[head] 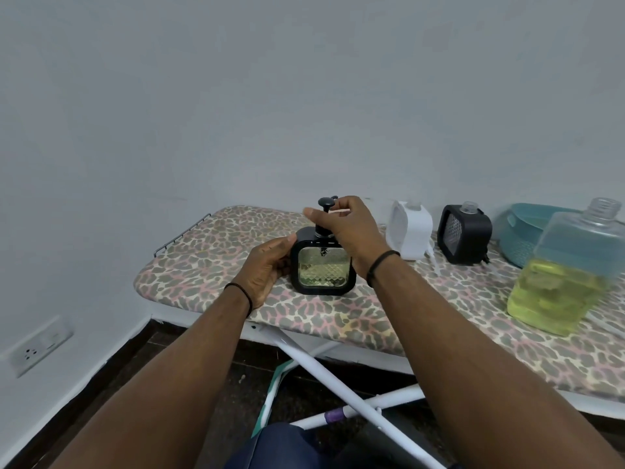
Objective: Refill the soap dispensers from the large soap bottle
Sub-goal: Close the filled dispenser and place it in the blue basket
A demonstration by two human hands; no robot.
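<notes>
A black square soap dispenser (323, 267) with yellow-green soap behind its textured window stands on the ironing board (209, 252). My left hand (267, 265) holds its left side. My right hand (345, 225) is curled round the black pump head (325, 206) on its top. A white dispenser (411, 231) and a second black dispenser (465, 233) stand further right with open necks and no pumps. The large clear soap bottle (568, 269), uncapped and about half full of yellow-green soap, stands at the right.
The board has a leopard-print cover and a wire rest (182, 233) at its left end, close to the grey wall. A teal plastic basket (527, 231) sits behind the large bottle. White crossed legs (338, 384) stand below the board. A wall socket (35, 346) is at lower left.
</notes>
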